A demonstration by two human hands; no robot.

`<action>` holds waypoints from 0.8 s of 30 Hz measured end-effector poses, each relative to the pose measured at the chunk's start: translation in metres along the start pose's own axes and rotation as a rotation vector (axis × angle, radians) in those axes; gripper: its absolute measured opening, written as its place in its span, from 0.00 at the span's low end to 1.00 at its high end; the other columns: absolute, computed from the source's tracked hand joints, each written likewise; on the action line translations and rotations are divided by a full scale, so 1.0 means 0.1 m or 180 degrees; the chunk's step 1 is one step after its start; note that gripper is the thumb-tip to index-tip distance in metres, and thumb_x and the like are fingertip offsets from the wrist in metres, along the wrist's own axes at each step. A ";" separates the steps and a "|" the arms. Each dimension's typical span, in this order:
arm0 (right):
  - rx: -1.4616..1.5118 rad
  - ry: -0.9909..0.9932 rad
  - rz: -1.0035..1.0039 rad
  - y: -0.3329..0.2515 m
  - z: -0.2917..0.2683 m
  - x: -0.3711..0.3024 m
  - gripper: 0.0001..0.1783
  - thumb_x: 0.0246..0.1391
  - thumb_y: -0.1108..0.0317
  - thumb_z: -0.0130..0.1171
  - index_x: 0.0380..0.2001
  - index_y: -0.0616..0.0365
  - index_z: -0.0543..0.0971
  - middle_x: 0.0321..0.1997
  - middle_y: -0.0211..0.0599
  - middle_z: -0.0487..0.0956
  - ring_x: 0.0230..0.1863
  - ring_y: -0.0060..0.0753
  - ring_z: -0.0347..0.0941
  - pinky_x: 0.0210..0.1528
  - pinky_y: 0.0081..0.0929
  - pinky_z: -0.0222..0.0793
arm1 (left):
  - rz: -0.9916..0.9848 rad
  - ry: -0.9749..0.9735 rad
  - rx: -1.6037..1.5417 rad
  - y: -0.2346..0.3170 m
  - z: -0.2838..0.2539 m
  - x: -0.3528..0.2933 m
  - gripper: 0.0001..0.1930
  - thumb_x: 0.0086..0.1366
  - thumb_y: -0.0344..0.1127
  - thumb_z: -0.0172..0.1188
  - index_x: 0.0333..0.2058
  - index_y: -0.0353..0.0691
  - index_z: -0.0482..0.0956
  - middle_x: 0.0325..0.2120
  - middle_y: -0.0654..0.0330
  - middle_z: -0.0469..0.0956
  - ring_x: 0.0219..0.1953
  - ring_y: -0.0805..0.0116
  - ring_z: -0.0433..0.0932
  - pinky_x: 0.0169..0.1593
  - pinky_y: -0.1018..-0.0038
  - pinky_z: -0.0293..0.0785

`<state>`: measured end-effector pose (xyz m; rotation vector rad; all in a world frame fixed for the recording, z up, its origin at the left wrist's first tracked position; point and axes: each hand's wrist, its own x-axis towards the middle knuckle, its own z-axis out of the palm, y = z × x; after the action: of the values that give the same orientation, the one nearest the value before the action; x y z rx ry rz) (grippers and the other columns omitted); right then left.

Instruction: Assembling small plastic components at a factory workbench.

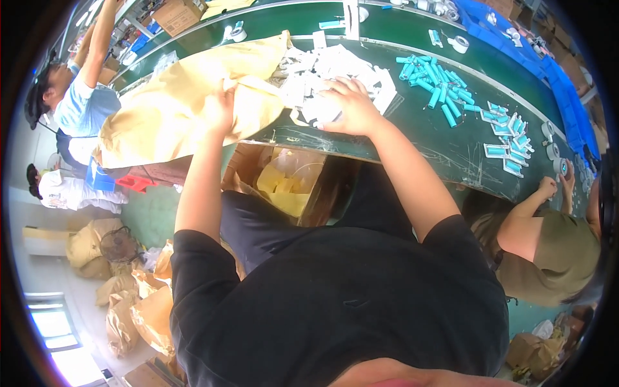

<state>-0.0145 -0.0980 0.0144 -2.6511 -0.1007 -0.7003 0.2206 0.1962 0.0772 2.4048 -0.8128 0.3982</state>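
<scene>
A large tan-yellow sack (pixel 171 103) lies across the left part of the green table, its mouth toward a heap of white plastic parts (pixel 322 71). My left hand (pixel 223 106) is closed on the sack's material near its middle. On the near right side of the heap rests my right hand (pixel 351 108), fingers spread over the white parts, gripping none that I can make out. The exact shape of the pieces under its palm is hidden.
Right of the heap lie many teal cylinders (pixel 438 84) and several white-framed teal pieces (pixel 509 138). A co-worker's hands (pixel 549 187) hold a round white part at far right. Beyond runs a green conveyor (pixel 400 26). Below the table edge stands a carton (pixel 242 164).
</scene>
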 end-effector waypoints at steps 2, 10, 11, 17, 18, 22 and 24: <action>-0.0019 -0.0029 0.0004 -0.01 -0.01 -0.01 0.46 0.41 0.38 0.78 0.63 0.46 0.82 0.76 0.40 0.71 0.80 0.54 0.58 0.82 0.63 0.46 | -0.0322 -0.0073 -0.0191 -0.07 -0.12 0.05 0.23 0.81 0.46 0.55 0.64 0.38 0.78 0.46 0.37 0.86 0.51 0.42 0.86 0.54 0.54 0.79; -0.0014 -0.0005 -0.0037 0.00 0.00 0.00 0.44 0.41 0.41 0.78 0.63 0.44 0.82 0.77 0.42 0.71 0.80 0.55 0.58 0.81 0.65 0.45 | 0.0150 0.0606 -0.2027 -0.26 -0.17 0.07 0.16 0.83 0.34 0.54 0.62 0.38 0.81 0.55 0.57 0.85 0.59 0.66 0.81 0.63 0.68 0.75; -0.0015 -0.0003 -0.0020 0.02 0.00 -0.01 0.45 0.41 0.38 0.78 0.63 0.44 0.82 0.77 0.41 0.71 0.80 0.54 0.58 0.82 0.62 0.44 | 0.0164 0.0575 -0.2050 -0.21 -0.18 0.08 0.16 0.83 0.34 0.54 0.62 0.38 0.81 0.55 0.57 0.85 0.59 0.66 0.81 0.63 0.68 0.75; -0.0069 -0.0039 -0.0004 -0.03 -0.01 0.00 0.45 0.42 0.36 0.77 0.62 0.45 0.83 0.77 0.41 0.71 0.80 0.53 0.58 0.83 0.61 0.44 | -0.0526 0.1040 -0.3508 -0.26 -0.27 0.19 0.13 0.83 0.37 0.55 0.56 0.37 0.82 0.49 0.58 0.86 0.48 0.65 0.85 0.52 0.68 0.84; -0.0111 -0.0038 0.0002 -0.03 -0.01 -0.01 0.45 0.42 0.36 0.77 0.62 0.45 0.83 0.77 0.41 0.71 0.81 0.53 0.57 0.83 0.61 0.44 | -0.0528 0.1025 -0.3511 -0.22 -0.27 0.22 0.13 0.83 0.37 0.55 0.56 0.37 0.82 0.49 0.58 0.86 0.48 0.65 0.85 0.52 0.68 0.84; -0.0076 -0.0056 0.0003 -0.06 -0.02 0.00 0.45 0.40 0.43 0.79 0.63 0.46 0.82 0.77 0.41 0.70 0.81 0.55 0.57 0.81 0.63 0.45 | -0.0617 0.1290 -0.3727 -0.13 -0.32 0.34 0.11 0.82 0.37 0.56 0.53 0.39 0.82 0.48 0.57 0.86 0.47 0.64 0.86 0.51 0.67 0.84; -0.0032 -0.0021 -0.0032 -0.07 -0.01 0.01 0.44 0.40 0.42 0.79 0.62 0.46 0.82 0.78 0.41 0.69 0.81 0.54 0.57 0.81 0.64 0.45 | -0.0640 0.1495 -0.3789 -0.07 -0.36 0.37 0.10 0.82 0.37 0.56 0.53 0.40 0.81 0.47 0.57 0.86 0.46 0.64 0.86 0.51 0.67 0.85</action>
<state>-0.0156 -0.0924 0.0179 -2.6645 -0.1129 -0.6971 0.2499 0.2057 0.1192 1.1902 -0.3828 0.2579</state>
